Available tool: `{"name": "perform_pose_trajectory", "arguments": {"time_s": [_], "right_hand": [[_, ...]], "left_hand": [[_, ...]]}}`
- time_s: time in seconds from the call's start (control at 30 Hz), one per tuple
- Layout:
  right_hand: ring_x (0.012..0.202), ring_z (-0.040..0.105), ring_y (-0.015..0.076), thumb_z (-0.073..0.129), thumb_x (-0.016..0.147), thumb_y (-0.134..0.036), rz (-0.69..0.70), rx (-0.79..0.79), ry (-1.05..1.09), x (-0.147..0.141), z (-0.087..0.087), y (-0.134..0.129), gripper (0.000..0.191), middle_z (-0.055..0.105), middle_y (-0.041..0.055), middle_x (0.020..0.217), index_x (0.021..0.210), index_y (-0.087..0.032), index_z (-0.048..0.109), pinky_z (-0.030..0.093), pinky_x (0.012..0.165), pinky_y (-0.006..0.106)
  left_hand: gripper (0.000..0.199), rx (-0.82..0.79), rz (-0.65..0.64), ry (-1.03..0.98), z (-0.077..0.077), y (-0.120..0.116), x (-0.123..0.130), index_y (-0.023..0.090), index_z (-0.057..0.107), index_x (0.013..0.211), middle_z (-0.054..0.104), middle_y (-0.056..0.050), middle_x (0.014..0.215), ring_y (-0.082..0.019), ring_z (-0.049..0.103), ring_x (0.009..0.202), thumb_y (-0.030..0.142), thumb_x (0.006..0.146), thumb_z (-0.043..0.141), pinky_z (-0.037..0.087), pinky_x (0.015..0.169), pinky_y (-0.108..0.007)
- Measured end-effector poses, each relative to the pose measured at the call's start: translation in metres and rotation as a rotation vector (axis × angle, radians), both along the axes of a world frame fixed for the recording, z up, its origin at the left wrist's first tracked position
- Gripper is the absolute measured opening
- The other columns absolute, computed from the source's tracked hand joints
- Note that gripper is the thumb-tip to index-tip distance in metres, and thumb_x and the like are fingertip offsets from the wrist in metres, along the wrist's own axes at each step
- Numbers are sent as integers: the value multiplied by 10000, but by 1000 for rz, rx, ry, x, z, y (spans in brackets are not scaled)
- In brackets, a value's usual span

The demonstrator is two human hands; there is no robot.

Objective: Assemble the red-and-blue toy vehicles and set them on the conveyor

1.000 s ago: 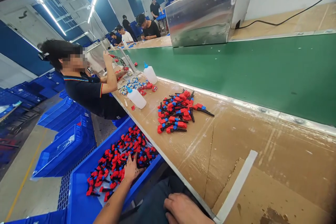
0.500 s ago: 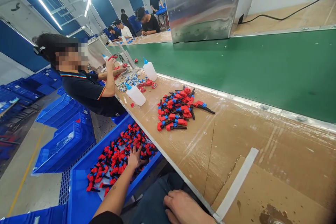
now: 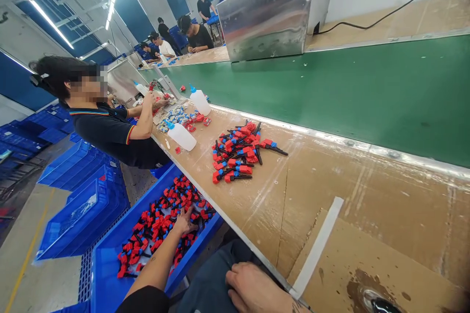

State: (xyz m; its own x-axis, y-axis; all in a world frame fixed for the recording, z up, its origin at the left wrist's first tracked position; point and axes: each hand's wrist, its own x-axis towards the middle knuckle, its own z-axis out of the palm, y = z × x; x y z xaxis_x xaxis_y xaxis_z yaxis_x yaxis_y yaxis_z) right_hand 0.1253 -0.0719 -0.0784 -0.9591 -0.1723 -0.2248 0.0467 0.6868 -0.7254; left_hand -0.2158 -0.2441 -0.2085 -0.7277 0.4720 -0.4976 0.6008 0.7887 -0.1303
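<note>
My left hand (image 3: 184, 223) reaches down into a blue crate (image 3: 101, 259) beside the table. Its fingers are spread on a heap of red, blue and black plastic parts (image 3: 157, 222), touching several of them. I cannot see a part gripped in it. My right hand (image 3: 249, 284) lies on my thigh by the table edge, fingers loosely bent, with nothing visible in it. On the table, a pile of the same red-blue parts with black stems (image 3: 238, 149) lies ahead of my hands.
Two white bottles with blue caps, one (image 3: 181, 136) nearer, stand before a co-worker (image 3: 106, 127) handling red parts. A green belt surface (image 3: 367, 93) runs behind the table. White tape (image 3: 319, 244) lies at right, and blue crates (image 3: 69, 215) are stacked on the left.
My view has shifted slightly, so the scene sits further left. My left hand stays among the parts, its fingers slightly lower in the heap. My right hand remains on my thigh.
</note>
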Motion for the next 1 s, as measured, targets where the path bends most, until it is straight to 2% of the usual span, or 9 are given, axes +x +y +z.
{"name": "perform_pose_trajectory", "arguments": {"time_s": [0.13, 0.27, 0.33, 0.5, 0.7, 0.83, 1.0], "right_hand": [[916, 682, 266, 497, 864, -254, -28, -2, 35, 3, 2, 0, 220, 704, 103, 961, 947, -154, 674, 472, 787, 323], [905, 682, 261, 518, 851, -257, -39, 8, 51, 4, -1, -2, 206, 705, 100, 944, 938, -157, 675, 467, 769, 312], [914, 679, 263, 528, 847, -255, -37, 13, 56, 4, -1, -3, 201, 706, 103, 946, 943, -154, 674, 468, 785, 313], [921, 670, 264, 525, 864, -242, -45, -8, 52, 5, 4, -2, 190, 702, 103, 944, 939, -151, 674, 473, 809, 319], [933, 667, 264, 515, 871, -236, -36, 0, 34, 3, 3, -2, 192, 700, 106, 967, 947, -149, 669, 483, 832, 330], [950, 667, 272, 535, 851, -241, -5, 17, 15, 0, -2, -3, 189, 700, 104, 979, 961, -152, 661, 488, 838, 334], [924, 673, 276, 545, 845, -261, 0, 47, 44, -2, -8, -6, 185, 701, 104, 966, 941, -152, 660, 490, 810, 334]], "left_hand": [[657, 6, 106, 15, -2, 6, -2, 209, 387, 1441, 495, -131, 1364, -283, 559, 1122, 454, 884, 632, 443, 968, -492], [822, 63, 142, 54, -3, 10, 9, 202, 329, 1479, 502, -149, 1340, -306, 553, 1150, 408, 776, 704, 406, 994, -446], [843, 94, 156, 68, -3, 10, 12, 198, 314, 1485, 510, -155, 1323, -321, 542, 1177, 394, 757, 693, 391, 1002, -426], [784, 161, 170, 4, 3, 6, 7, 200, 356, 1447, 551, -126, 1269, -275, 568, 1124, 372, 762, 697, 430, 965, -383], [509, 270, 201, -102, 16, 5, -3, 169, 494, 1326, 601, -102, 1185, -247, 595, 1046, 388, 889, 638, 496, 895, -437], [593, 378, 261, -137, 35, 12, -7, 156, 470, 1343, 632, -98, 1119, -241, 620, 990, 307, 816, 697, 504, 873, -411], [719, 540, 348, -196, 83, 14, -9, 170, 421, 1373, 673, -64, 1010, -223, 651, 852, 278, 710, 678, 515, 789, -339]]}}
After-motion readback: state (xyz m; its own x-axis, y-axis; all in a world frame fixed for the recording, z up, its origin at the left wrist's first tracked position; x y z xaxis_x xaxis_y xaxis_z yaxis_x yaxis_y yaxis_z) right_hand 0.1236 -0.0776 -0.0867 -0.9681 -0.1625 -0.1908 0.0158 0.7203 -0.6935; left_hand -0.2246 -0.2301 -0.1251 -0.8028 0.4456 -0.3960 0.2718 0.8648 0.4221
